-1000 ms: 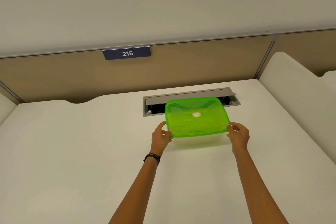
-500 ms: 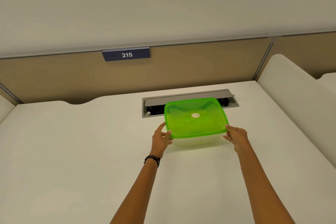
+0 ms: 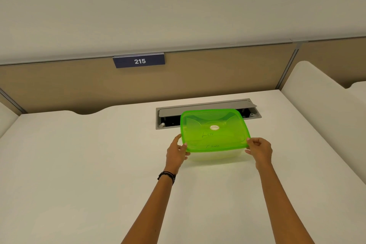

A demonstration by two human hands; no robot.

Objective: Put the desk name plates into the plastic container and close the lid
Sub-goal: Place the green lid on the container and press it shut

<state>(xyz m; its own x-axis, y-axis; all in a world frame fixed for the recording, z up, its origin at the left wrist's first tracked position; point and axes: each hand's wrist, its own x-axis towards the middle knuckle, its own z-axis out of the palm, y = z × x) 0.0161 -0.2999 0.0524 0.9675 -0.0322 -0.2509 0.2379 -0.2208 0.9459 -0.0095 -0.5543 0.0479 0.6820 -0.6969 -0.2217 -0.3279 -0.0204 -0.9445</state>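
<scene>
Cream-white tabletop (image 3: 79, 174) fills the lower view, backed by a tan partition panel (image 3: 59, 85) under a pale wall. Between the two hands sits a square container of clear plastic (image 3: 213, 157) with a translucent bright green plastic lid (image 3: 213, 130) on top; faint handwriting and a small oval sticker (image 3: 215, 127) show on the lid. Whether the container rests on the tabletop or is held just above it cannot be told. The left hand (image 3: 176, 152) grips the lid's near-left corner, its fingers (image 3: 183, 147) curled around the edge with the thumb lying along the rim. The right hand (image 3: 260, 149) pinches the near-right corner, its fingers (image 3: 252, 142) bent tightly together on the rim. A black cord bracelet (image 3: 166, 176) circles the left wrist. Just beyond the fingers, partly hidden by the lid, a grey metal cable hatch (image 3: 198, 110) stands open in the tabletop. Farther off and up to the left, a dark blue desk name plate reading 215 (image 3: 139, 61) hangs at the partition's top edge. A white rounded side divider (image 3: 316, 95) rises to the right of the right hand.
</scene>
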